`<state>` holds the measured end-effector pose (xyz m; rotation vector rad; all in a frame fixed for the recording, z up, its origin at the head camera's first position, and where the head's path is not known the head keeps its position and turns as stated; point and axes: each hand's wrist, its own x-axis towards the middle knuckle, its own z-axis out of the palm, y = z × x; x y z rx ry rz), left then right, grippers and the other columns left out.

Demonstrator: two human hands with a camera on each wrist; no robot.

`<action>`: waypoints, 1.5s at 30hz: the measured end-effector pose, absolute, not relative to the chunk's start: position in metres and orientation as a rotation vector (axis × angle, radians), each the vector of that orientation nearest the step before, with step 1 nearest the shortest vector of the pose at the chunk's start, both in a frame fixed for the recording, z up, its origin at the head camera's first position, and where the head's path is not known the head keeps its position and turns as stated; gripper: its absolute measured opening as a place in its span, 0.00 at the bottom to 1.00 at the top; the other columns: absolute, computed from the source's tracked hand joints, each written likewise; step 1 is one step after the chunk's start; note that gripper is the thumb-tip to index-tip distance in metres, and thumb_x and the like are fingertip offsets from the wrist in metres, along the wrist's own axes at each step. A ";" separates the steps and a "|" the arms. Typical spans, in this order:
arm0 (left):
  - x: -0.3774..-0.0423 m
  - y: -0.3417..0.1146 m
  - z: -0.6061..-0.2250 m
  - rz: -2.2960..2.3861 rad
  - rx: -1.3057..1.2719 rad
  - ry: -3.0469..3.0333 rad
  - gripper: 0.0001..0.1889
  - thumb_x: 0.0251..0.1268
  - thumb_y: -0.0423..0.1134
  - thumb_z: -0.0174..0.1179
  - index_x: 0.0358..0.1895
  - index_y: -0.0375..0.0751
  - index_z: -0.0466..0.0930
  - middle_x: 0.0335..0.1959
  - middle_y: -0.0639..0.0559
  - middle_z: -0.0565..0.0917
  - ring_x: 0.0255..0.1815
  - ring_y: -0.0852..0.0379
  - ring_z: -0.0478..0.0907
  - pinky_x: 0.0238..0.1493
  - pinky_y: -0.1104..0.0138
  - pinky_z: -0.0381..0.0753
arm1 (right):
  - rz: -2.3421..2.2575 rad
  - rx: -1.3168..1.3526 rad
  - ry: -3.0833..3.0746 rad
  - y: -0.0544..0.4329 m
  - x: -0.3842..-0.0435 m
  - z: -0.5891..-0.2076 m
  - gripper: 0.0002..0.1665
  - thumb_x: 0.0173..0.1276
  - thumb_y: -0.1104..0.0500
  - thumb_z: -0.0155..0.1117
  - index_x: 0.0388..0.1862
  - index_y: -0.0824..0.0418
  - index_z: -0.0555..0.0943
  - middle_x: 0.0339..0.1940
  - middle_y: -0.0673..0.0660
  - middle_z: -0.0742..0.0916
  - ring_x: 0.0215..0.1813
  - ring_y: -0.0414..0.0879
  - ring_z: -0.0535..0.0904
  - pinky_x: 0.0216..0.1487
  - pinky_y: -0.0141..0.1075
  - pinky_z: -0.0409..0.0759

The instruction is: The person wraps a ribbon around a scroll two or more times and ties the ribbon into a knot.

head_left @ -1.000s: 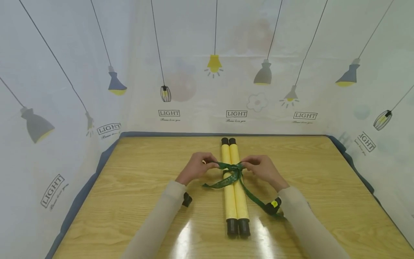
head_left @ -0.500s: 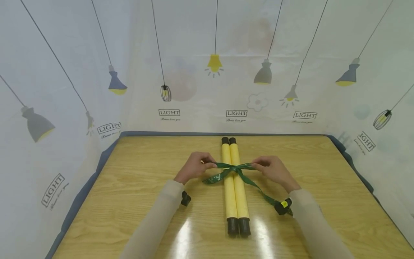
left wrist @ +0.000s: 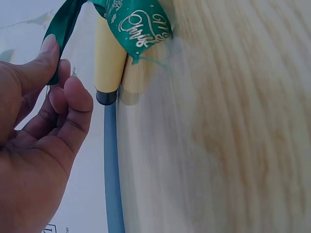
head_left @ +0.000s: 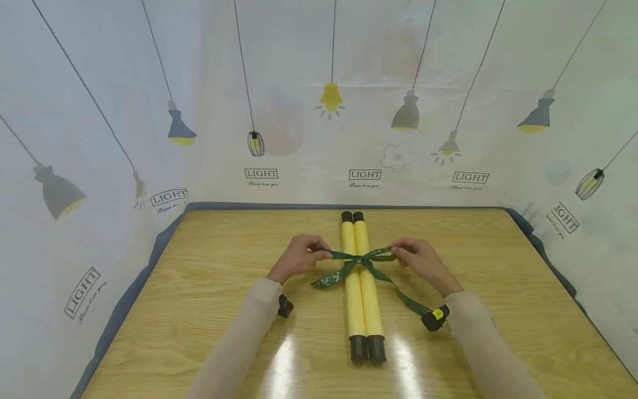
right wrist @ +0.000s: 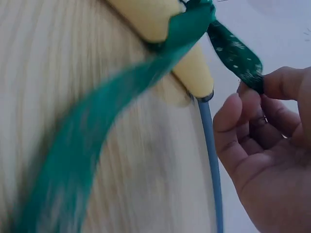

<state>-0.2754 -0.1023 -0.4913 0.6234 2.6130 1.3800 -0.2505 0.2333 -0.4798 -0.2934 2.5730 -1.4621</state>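
Note:
Two yellow tubes with black end caps (head_left: pixel 355 299) lie side by side on the wooden table, pointing away from me. A green ribbon (head_left: pixel 360 260) with pale printed lettering is tied round their middle in a bow. On the left, my left hand (head_left: pixel 300 257) pinches one loop of the bow between thumb and fingers. My right hand (head_left: pixel 422 261) pinches the other loop at its outer end. One loose ribbon tail (left wrist: pixel 141 29) hangs to the left, and the longer tail (right wrist: pixel 97 121) runs down to the right, its end hidden near the right wrist.
The wooden table (head_left: pixel 209 310) extends on both sides of the tubes, with a blue edge at its back. A white sheet printed with lamps (head_left: pixel 299 66) surrounds it. A black wrist camera (head_left: pixel 435 318) sits under the right sleeve; another (head_left: pixel 285 306) is at the left wrist.
My right hand has moved outward to the right, drawing out its loop, and the knot now looks flatter and tighter. My left hand has shifted slightly left.

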 end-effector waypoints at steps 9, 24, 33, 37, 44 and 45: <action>-0.278 -0.102 -0.494 1.359 0.613 2.632 0.04 0.70 0.40 0.67 0.36 0.47 0.88 0.35 0.54 0.88 0.38 0.51 0.83 0.36 0.67 0.81 | -1.177 -0.447 2.703 0.259 -0.255 -0.482 0.19 0.81 0.48 0.57 0.56 0.59 0.85 0.48 0.58 0.88 0.46 0.53 0.83 0.43 0.41 0.84; -0.275 -0.101 -0.508 1.438 0.485 2.654 0.05 0.68 0.37 0.69 0.31 0.45 0.88 0.31 0.52 0.87 0.30 0.58 0.77 0.33 0.66 0.78 | -1.184 -0.493 2.726 0.283 -0.251 -0.504 0.19 0.80 0.46 0.58 0.53 0.58 0.87 0.51 0.56 0.89 0.56 0.51 0.83 0.64 0.59 0.77; -0.274 -0.105 -0.506 1.350 0.527 2.612 0.04 0.72 0.41 0.65 0.38 0.48 0.88 0.38 0.53 0.87 0.38 0.58 0.80 0.44 0.62 0.81 | -1.197 -0.340 2.715 0.278 -0.258 -0.493 0.23 0.79 0.40 0.58 0.55 0.54 0.86 0.49 0.55 0.90 0.52 0.51 0.83 0.47 0.40 0.78; -0.273 -0.104 -0.505 1.325 0.558 2.593 0.06 0.74 0.42 0.63 0.46 0.48 0.87 0.44 0.54 0.88 0.45 0.58 0.81 0.52 0.60 0.81 | -1.261 -0.322 2.691 0.271 -0.259 -0.488 0.23 0.80 0.43 0.57 0.58 0.58 0.84 0.49 0.60 0.88 0.49 0.56 0.82 0.43 0.41 0.82; -0.269 -0.108 -0.499 1.378 0.524 2.521 0.17 0.76 0.45 0.61 0.61 0.43 0.82 0.52 0.50 0.85 0.50 0.53 0.81 0.51 0.58 0.82 | -1.309 -0.269 2.611 0.268 -0.256 -0.486 0.32 0.82 0.39 0.51 0.70 0.61 0.75 0.57 0.67 0.86 0.56 0.59 0.83 0.49 0.46 0.86; -0.269 -0.110 -0.500 1.380 0.521 2.515 0.18 0.76 0.47 0.61 0.62 0.44 0.82 0.52 0.50 0.85 0.50 0.53 0.82 0.51 0.59 0.82 | -1.303 -0.268 2.601 0.269 -0.255 -0.487 0.34 0.81 0.38 0.50 0.72 0.60 0.74 0.60 0.67 0.85 0.59 0.59 0.82 0.51 0.47 0.85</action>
